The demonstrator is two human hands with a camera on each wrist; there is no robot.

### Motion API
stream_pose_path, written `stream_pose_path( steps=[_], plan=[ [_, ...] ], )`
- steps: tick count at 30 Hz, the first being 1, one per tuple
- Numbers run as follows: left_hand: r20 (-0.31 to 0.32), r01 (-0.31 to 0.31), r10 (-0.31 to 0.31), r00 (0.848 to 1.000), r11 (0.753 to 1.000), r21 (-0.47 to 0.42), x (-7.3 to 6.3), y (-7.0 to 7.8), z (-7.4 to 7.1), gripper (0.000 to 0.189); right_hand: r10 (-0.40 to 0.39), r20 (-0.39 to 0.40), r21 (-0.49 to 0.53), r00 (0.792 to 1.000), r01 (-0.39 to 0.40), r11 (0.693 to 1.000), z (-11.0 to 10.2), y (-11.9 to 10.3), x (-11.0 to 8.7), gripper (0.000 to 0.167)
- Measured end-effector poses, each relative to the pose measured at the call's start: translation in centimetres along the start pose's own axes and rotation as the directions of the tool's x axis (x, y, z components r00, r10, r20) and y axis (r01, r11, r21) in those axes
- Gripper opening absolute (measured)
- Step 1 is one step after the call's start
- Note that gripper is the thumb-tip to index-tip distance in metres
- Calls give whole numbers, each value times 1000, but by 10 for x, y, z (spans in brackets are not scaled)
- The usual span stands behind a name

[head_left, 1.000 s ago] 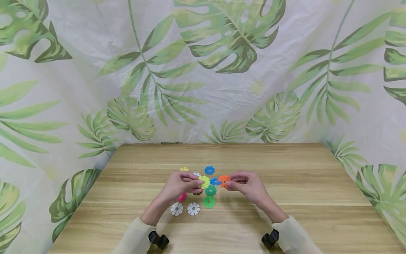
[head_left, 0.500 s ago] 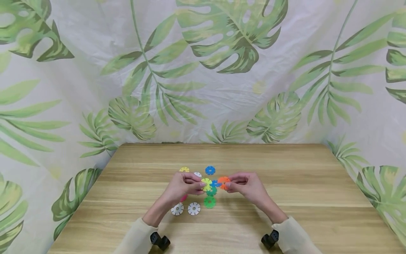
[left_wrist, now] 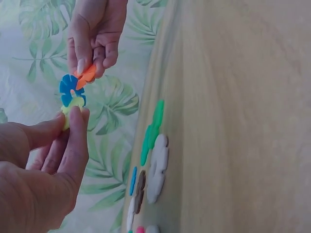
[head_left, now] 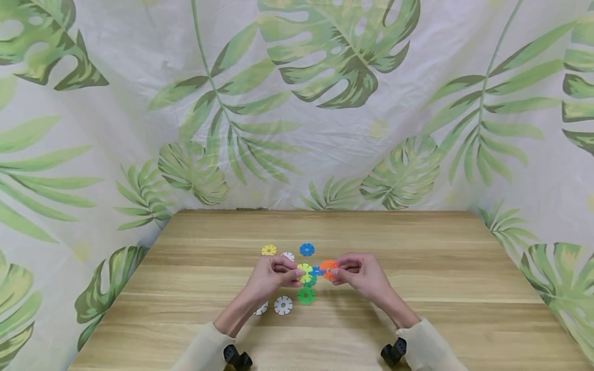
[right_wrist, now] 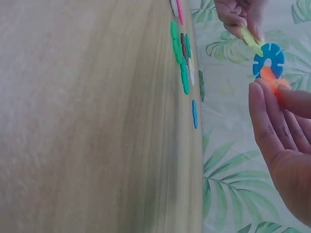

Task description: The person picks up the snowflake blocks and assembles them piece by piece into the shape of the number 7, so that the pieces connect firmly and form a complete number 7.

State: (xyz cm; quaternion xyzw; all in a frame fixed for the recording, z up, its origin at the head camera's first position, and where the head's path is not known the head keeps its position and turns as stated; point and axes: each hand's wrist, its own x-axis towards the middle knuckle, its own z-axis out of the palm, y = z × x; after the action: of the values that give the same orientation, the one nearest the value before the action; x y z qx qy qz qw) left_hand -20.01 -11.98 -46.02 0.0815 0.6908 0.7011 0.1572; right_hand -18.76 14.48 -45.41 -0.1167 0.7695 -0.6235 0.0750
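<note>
My left hand [head_left: 274,274] pinches a yellow notched plastic disc [head_left: 304,268] between thumb and fingers. An orange notched disc [head_left: 330,266] is pinched in my right hand [head_left: 365,274]. Between them a blue notched disc [right_wrist: 276,54] stands crosswise, the orange one slotted into it. The yellow disc's edge meets the blue disc's opposite side in both wrist views. All three are held up above the table, in a row from hand to hand.
On the wooden table [head_left: 441,257] lie more notched discs: a green one [head_left: 306,296], a white one [head_left: 283,305], a yellow one [head_left: 268,250] and another blue one [head_left: 307,249]. Some are partly hidden behind my left hand. A leaf-print cloth [head_left: 325,154] hangs behind the table.
My left hand has moved slightly right and toward me, bringing the yellow disc up against the blue one. My right hand has stayed nearly in place, still holding the orange disc.
</note>
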Motion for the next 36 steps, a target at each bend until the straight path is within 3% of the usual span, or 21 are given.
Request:
stream_pose_path(
  steps=[8, 27, 32, 36],
  plan=[
    [-18, 16, -16, 1000, 1000, -11, -4, 0, 8, 15, 13, -14, -5, 1000, -13, 1000, 1, -1, 0, 18],
    [-16, 11, -11, 1000, 1000, -10, 2, 2, 8, 12, 21, -4, 64, 1000, -21, 998, -4, 8, 4, 24],
    [-9, -18, 19, 1000, 997, 70, 2, 4, 8, 17, 27, 13, 88, 1000, -28, 996, -8, 10, 3, 30],
    [23, -58, 55, 998, 979, 195, -2, 5, 0, 27, 37, 8, 99, 999, -38, 994, -10, 11, 2, 32]
  ],
)
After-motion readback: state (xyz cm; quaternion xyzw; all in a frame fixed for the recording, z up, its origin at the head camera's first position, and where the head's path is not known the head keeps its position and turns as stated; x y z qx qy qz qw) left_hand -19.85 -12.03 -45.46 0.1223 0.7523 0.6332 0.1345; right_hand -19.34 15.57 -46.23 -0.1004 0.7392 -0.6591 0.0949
